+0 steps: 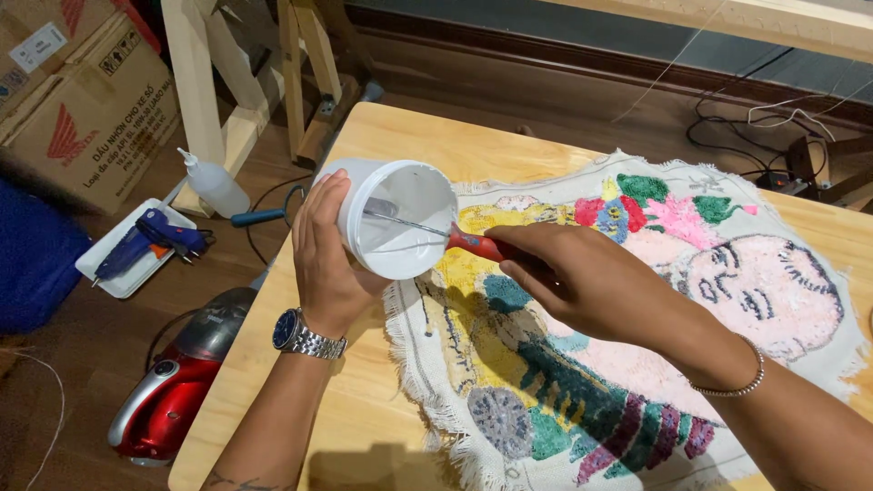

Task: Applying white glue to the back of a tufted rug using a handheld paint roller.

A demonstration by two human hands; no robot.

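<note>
White plastic tub (400,218), smooth and round, lies tipped at the wooden table's (364,409) 10 o'clock edge, its mouth facing 3 o'clock; the left hand (327,259) wraps its wall. The right hand (582,282) pinches a red-handled metal tool (455,238) poking inside. Beneath, a fringed tufted rug (637,345) shows fuzzy colour patches. A brown cardboard box (82,100) with a red emblem sits at far 10 o'clock

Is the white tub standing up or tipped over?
Tipped. The left hand holds the white tub sideways, its open mouth facing the right hand.
</note>
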